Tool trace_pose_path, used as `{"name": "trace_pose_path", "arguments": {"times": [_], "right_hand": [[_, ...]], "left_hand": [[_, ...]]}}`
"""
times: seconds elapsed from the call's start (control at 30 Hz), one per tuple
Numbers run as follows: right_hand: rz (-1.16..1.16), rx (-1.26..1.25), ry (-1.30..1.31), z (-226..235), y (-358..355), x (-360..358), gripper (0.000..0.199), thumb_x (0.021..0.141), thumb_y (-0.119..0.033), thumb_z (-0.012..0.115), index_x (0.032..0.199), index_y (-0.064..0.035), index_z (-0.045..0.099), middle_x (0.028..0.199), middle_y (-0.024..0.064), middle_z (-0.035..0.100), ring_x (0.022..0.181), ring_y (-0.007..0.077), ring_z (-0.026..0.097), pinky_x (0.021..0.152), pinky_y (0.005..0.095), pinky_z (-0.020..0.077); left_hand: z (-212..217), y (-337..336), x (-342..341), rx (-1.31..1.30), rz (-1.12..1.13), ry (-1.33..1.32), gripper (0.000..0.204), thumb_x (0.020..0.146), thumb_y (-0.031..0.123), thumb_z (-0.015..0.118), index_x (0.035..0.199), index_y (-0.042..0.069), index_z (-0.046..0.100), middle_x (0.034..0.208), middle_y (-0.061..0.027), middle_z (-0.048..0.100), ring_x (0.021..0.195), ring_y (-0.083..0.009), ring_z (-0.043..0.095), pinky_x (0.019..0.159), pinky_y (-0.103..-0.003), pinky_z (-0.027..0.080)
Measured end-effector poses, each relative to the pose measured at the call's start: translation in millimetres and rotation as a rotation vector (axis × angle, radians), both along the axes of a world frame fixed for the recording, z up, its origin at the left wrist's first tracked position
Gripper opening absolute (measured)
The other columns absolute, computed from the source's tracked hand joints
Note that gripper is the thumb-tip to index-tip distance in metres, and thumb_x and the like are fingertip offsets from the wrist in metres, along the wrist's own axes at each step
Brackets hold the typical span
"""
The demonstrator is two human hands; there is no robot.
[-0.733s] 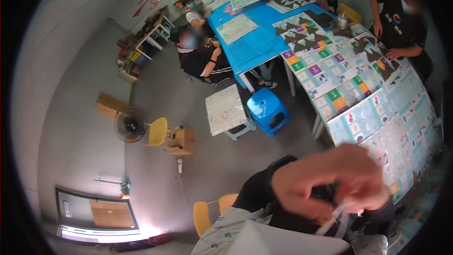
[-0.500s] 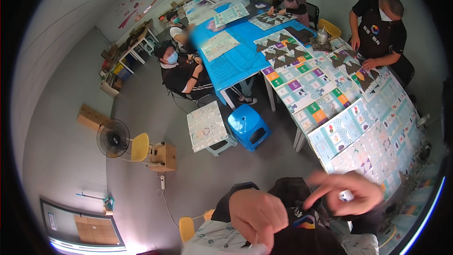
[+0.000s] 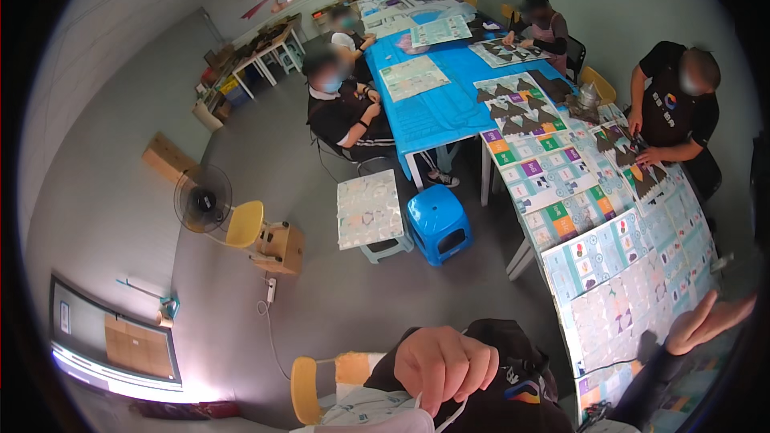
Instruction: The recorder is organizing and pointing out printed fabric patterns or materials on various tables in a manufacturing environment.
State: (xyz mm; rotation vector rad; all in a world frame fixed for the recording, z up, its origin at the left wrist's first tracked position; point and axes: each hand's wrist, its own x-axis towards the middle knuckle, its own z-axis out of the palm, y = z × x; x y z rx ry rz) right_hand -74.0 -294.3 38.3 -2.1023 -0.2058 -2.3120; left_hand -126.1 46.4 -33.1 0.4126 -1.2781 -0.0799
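My left hand (image 3: 446, 366) is low in the middle, in front of my dark top, with its fingers closed in a pinch. A thin white cord loop (image 3: 454, 417) hangs from the fingertips. Below it, pale white material (image 3: 377, 425), perhaps part of a face mask, is cut off by the lower edge. My right hand (image 3: 709, 324) reaches out to the far right above the table, fingers stretched and holding nothing that I can see. Beneath that forearm lie printed sheets (image 3: 618, 313) covering the near end of the table.
A blue stool (image 3: 439, 220) stands beside a small stool topped by a pale board (image 3: 369, 208). Left are a fan (image 3: 204, 199) and a yellow chair (image 3: 245, 224). Several people sit around the blue-covered table (image 3: 433, 116); one at right (image 3: 678, 104) handles dark pieces on a board.
My right hand has swung from in front of my chest out to the right, its fingers straightening. My left hand stays low, pinched, and the cord loop now shows. The view has shifted slightly.
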Motion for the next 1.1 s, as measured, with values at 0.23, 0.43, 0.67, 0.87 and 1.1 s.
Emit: {"name": "trace_pose_path", "arguments": {"times": [0.23, 0.43, 0.67, 0.87, 1.1], "right_hand": [[0.741, -0.126, 1.552, -116, 28, -31, 0.033, 0.075, -0.009, 0.071, 0.106, -0.0011, 0.065, 0.104, 0.0187, 0.065, 0.098, 0.0379, 0.062, 0.088, 0.0437, 0.0493], [0.575, 0.025, 2.018, -244, 10, -64, 0.034, 0.083, -0.024, 0.068, 0.107, -0.0005, 0.066, 0.099, 0.0175, 0.069, 0.095, 0.0338, 0.066, 0.082, 0.0409, 0.0524], [0.437, 0.299, 2.2, -298, -5, -86, 0.037, 0.084, -0.025, 0.066, 0.11, 0.0015, 0.065, 0.097, 0.018, 0.071, 0.093, 0.0308, 0.069, 0.084, 0.038, 0.0533], [0.454, 0.38, 2.118, -306, -2, -100, 0.036, 0.084, -0.024, 0.066, 0.109, 0.0013, 0.065, 0.096, 0.0173, 0.071, 0.091, 0.0303, 0.069, 0.082, 0.0371, 0.0544], [0.559, 0.403, 2.121, -292, -23, -92, 0.03, 0.083, -0.024, 0.065, 0.102, -0.0011, 0.065, 0.081, 0.0143, 0.069, 0.078, 0.0334, 0.067, 0.072, 0.0403, 0.0529]], "left_hand": [[-17, 5, 1, 0.006, -0.046, 0.062, 0.008, 0.089, 0.019, 0.068, 0.087, 0.012, 0.072, 0.081, 0.001, 0.067, 0.087, -0.0168, 0.055, 0.075, -0.031, 0.041], [-18, 20, 0, 0.023, 0.001, 0.081, 0.009, 0.087, 0.017, 0.069, 0.082, 0.011, 0.073, 0.077, -0.0005, 0.068, 0.08, -0.0172, 0.056, 0.067, -0.03, 0.041], [-24, 30, 9, 0.061, -0.005, 0.061, 0.007, 0.087, 0.014, 0.069, 0.082, 0.01, 0.073, 0.078, -0.0021, 0.07, 0.078, -0.0182, 0.058, 0.066, -0.029, 0.042], [-15, 26, 3, 0.07, -0.052, 0.004, 0.003, 0.088, 0.01, 0.068, 0.086, 0.007, 0.069, 0.085, -0.0046, 0.073, 0.08, -0.0182, 0.061, 0.066, -0.028, 0.043], [-16, 12, 2, 0.108, -0.089, -0.003, 0.004, 0.089, 0.013, 0.068, 0.087, 0.009, 0.069, 0.086, -0.0051, 0.073, 0.08, -0.0192, 0.063, 0.066, -0.029, 0.044]]}}
